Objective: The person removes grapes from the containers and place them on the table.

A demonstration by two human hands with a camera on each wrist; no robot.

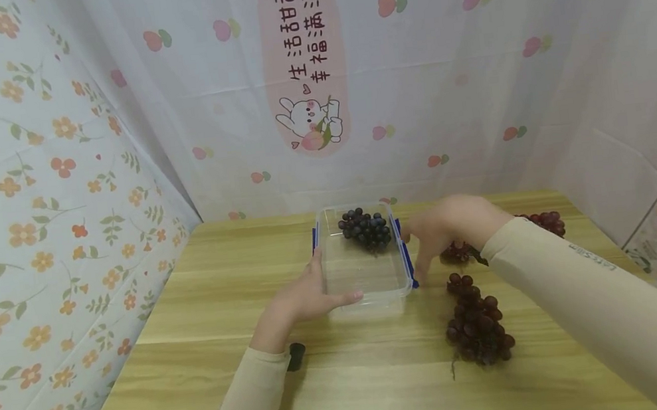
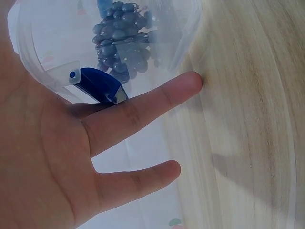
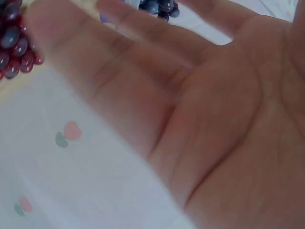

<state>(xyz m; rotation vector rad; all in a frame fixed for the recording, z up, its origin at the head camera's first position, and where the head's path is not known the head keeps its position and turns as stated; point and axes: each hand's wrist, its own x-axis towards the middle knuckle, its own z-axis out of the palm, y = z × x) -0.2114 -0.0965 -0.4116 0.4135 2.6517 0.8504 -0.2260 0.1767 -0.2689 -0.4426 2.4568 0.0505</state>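
A clear plastic container (image 1: 367,288) with blue side latches stands on the table without a lid. Inside it, toward the back right, lies a bunch of dark blue-black grapes (image 1: 366,229). My left hand (image 1: 308,294) rests against the container's left side, its thumb over the front rim. In the left wrist view two straight fingers (image 2: 138,112) extend below a blue latch (image 2: 97,85). Over the container's right side, my right hand (image 1: 442,226) hangs with fingers pointing down near the right latch (image 1: 410,266). The right wrist view shows its palm holding nothing; whether its fingertips touch the latch is unclear.
A bunch of red grapes (image 1: 478,323) lies on the wooden table (image 1: 207,311) right of the container. More red grapes (image 1: 456,253) sit partly hidden beneath the right hand, and others (image 1: 549,222) show behind the right forearm. A printed cloth (image 1: 442,86) hangs behind the table.
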